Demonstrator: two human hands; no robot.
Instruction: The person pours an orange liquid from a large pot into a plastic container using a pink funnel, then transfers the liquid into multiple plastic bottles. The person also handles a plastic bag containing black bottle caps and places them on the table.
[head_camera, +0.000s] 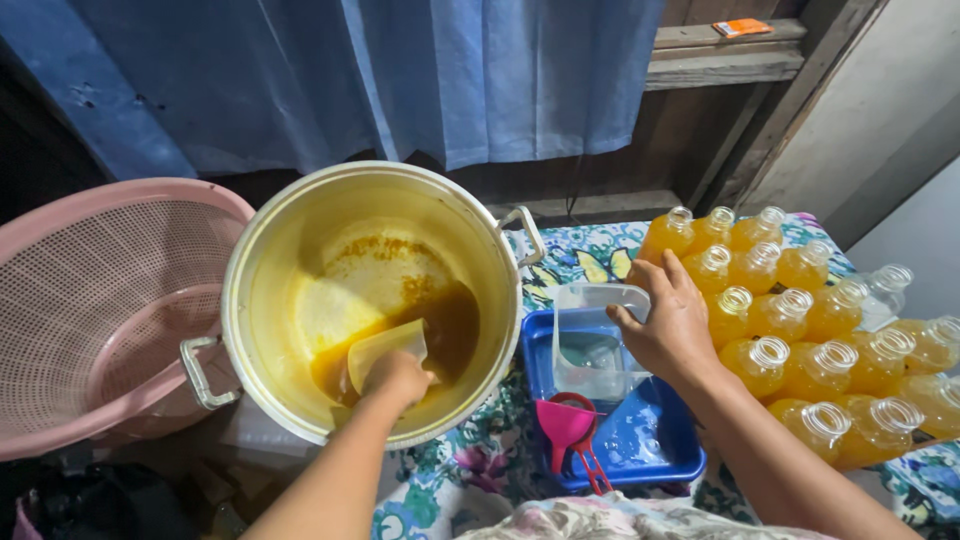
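Scooping out of a big tilted metal pot (300, 250), the left hand (398, 378) has its fingers wrapped tight around a small clear plastic cup (385, 350), which sits down in the last bit of dark amber liquid (440, 330) pooled at the low side. Over on the other side, the right hand (672, 325) rests on a clear plastic jug (590, 345), fingers spread loosely over its rim, not really clamped. That jug stands in a blue tray (650, 440) along with a pink funnel (565, 425). Just right of the tray there's a whole bunch of filled bottles of orange liquid (800, 340), uncapped. A pink mesh basket (90, 300) sits left of the pot.
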